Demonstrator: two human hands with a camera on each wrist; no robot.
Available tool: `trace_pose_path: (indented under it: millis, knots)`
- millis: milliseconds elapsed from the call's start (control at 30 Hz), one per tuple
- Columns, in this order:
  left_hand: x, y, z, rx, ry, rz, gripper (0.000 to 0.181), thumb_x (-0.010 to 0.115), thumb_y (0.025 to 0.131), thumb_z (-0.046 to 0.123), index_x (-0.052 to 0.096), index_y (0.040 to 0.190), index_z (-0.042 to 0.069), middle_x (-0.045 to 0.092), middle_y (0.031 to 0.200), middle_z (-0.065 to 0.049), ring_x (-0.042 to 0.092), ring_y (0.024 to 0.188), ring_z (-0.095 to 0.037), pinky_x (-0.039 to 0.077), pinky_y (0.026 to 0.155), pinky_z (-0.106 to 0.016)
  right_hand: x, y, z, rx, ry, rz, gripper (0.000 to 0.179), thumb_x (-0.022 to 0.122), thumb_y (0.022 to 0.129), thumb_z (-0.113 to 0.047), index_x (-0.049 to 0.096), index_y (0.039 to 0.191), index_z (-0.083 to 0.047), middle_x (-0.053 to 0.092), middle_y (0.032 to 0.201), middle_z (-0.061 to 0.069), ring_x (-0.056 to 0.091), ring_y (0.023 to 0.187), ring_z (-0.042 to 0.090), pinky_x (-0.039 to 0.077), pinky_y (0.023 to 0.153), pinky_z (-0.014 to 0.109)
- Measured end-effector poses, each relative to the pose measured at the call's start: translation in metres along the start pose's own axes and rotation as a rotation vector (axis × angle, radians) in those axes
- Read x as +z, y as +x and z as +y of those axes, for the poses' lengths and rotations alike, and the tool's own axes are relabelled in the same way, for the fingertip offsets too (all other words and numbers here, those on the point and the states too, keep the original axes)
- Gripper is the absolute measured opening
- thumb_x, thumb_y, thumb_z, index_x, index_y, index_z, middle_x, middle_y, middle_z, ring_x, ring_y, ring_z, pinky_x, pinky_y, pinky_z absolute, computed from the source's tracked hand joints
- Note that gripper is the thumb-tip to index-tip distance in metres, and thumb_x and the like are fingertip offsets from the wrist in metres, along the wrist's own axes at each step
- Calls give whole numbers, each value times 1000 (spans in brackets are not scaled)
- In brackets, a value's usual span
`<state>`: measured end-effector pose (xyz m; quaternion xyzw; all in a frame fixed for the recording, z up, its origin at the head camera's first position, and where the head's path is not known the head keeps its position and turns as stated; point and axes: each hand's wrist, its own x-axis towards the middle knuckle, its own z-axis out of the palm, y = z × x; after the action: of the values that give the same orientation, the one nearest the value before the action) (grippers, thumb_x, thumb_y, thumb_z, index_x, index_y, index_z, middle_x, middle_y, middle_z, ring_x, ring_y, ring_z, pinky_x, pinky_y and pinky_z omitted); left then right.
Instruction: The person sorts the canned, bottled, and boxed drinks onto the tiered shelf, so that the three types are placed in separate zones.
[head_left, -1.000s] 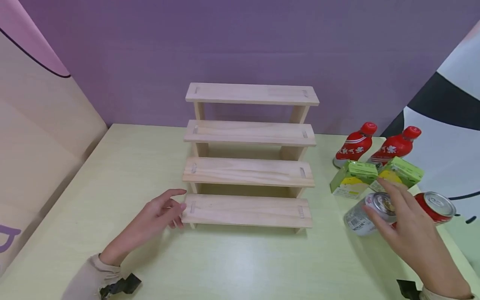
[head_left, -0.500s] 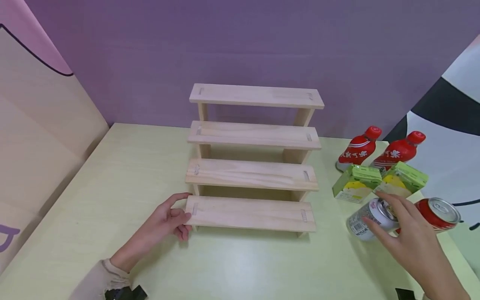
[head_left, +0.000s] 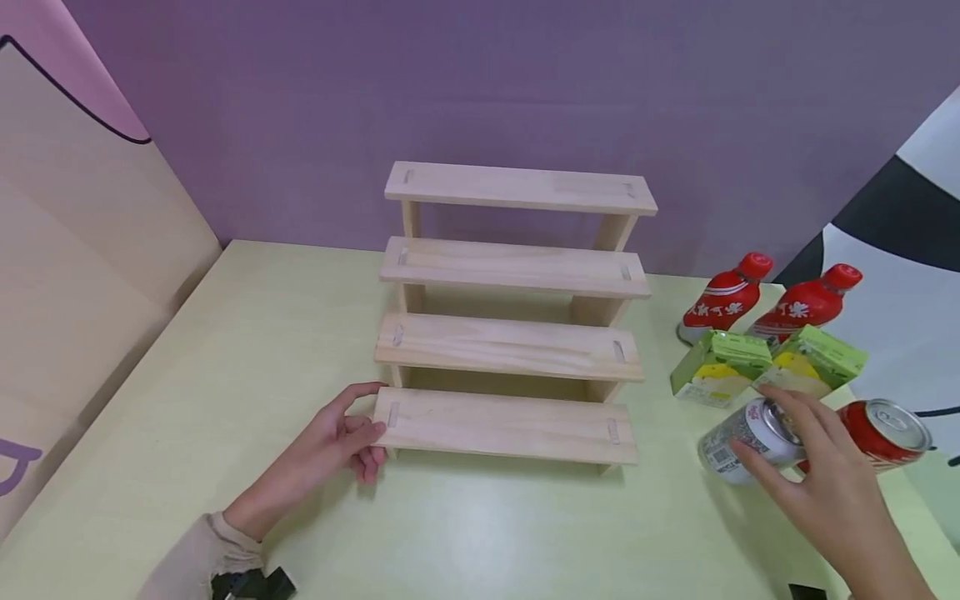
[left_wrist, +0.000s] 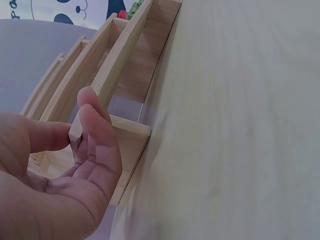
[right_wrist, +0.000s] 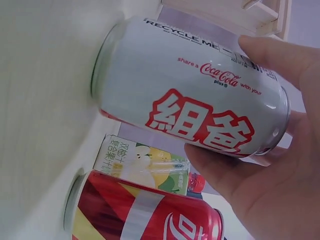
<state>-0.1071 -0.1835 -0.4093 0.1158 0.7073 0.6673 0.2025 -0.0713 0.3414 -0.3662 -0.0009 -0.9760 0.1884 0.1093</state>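
A wooden stepped shelf [head_left: 510, 342] stands in the middle of the table in the head view. My left hand [head_left: 337, 433] pinches the left end of its lowest board [head_left: 510, 427]. Seen from the left wrist, the thumb and fingers [left_wrist: 97, 130] lie on either side of the board's end. At the right, my right hand [head_left: 832, 483] holds a white Coca-Cola can [head_left: 750, 440] near its top. The right wrist view shows red characters on that can [right_wrist: 195, 90], thumb and fingers on opposite sides. A red soda can [head_left: 885, 433] stands beside it, partly behind the hand.
Two green juice cartons, one left [head_left: 723, 367] and one right [head_left: 813, 360], stand behind the cans. Behind them are two red-capped bottles, one left [head_left: 723, 300] and one right [head_left: 806, 304]. A purple wall [head_left: 510, 83] rises behind the pale table [head_left: 292, 317].
My left hand has moved slightly right and taken hold of the lowest board's end. My right hand stays at the white can, its fingers a little closer round the top. The head view has shifted slightly.
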Motion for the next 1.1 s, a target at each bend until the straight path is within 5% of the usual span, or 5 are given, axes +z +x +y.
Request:
trace_pose_path:
  millis: [267,533,1100]
  knots:
    - [-3,-6,-1,0,-11,-19,59,55,104,15,21,151,4,64,81,-15,62,65,-19,57,63,-32,6,-4,-1,-7,19,-13,81,79,87,-31,35,154,-13,32,144,28,38,114,50,53,68,67]
    - [-3,-4,-1,17,12,-21,58,54,104,16,22,151,6,65,84,-17,63,67,-20,58,64,-33,-2,-4,-4,-129,34,40,80,80,85,-16,37,153,-11,35,143,26,38,115,48,50,69,71]
    - [-3,2,0,41,7,-34,59,55,103,10,21,150,0,64,80,-14,64,65,-19,58,62,-32,-4,-7,-14,-165,23,58,81,84,79,-8,45,150,-14,40,143,23,39,121,44,45,76,73]
